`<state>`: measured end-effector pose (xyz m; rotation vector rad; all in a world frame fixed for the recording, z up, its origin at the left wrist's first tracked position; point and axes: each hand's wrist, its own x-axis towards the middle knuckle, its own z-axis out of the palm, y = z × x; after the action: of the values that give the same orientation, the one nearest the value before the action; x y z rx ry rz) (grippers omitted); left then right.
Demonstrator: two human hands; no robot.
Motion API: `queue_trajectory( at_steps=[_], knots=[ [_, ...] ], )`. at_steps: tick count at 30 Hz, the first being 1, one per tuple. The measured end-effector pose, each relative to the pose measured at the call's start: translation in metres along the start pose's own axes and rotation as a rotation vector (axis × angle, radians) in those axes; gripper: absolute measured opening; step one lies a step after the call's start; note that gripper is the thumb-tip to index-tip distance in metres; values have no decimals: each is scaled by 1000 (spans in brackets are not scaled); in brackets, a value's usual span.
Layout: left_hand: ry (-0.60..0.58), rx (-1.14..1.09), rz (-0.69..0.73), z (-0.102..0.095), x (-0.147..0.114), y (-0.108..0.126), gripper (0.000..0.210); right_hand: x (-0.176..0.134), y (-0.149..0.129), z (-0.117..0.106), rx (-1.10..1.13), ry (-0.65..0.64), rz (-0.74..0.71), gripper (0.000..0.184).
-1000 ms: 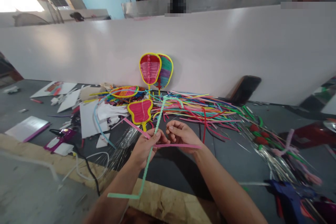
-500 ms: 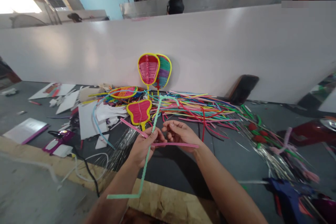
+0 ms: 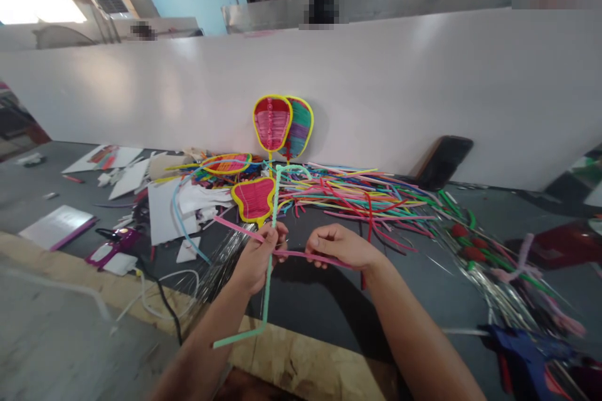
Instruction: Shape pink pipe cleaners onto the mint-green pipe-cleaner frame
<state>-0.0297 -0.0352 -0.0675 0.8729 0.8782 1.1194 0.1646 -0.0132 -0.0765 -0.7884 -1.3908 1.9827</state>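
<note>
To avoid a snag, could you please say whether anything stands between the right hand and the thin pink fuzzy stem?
Nothing visible does: the right hand overlaps the thin pink fuzzy stem in view. The bent light-green fuzzy stem is farther left, in the left hand.

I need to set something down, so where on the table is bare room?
The table looks bare between the right forearm and the silvery wires, and between right and left forearm. It is crowded beyond the right hand, with coloured stems, and at left, with papers and a notebook.
</note>
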Motion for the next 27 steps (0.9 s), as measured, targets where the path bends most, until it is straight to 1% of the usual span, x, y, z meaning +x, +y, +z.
queue_trajectory(
  at_steps=[3,4,6,8,11,15,19,21,23,26,27],
  knots=[
    [-12,-17,-24,2,0,-2,33,8,7,6,108,122,-29,33],
    [-11,-13,-35,3,0,-2,34,11,10,9,147,136,-35,33],
    [-4,15,-49,3,0,-2,34,15,15,14,208,110,-35,34],
    [-4,50,-50,3,-1,-1,35,17,18,16,245,86,-40,31],
    [-44,70,-77,0,-5,1,38,16,18,16,254,124,-60,26],
    [-108,82,-169,-5,-11,4,39,15,14,14,214,175,-125,25],
    [-81,77,-160,-9,-14,2,34,14,13,13,206,207,-176,22],
    [-53,65,-172,-10,-15,1,29,12,12,10,171,190,-174,20],
    [-22,39,-177,-11,-15,0,28,9,11,6,105,146,-160,20],
    [38,-13,-134,-13,-14,-1,29,6,12,-1,2,35,-122,29],
    [57,-28,-122,-13,-14,-1,30,6,13,-3,-20,19,-119,31]
  ],
)
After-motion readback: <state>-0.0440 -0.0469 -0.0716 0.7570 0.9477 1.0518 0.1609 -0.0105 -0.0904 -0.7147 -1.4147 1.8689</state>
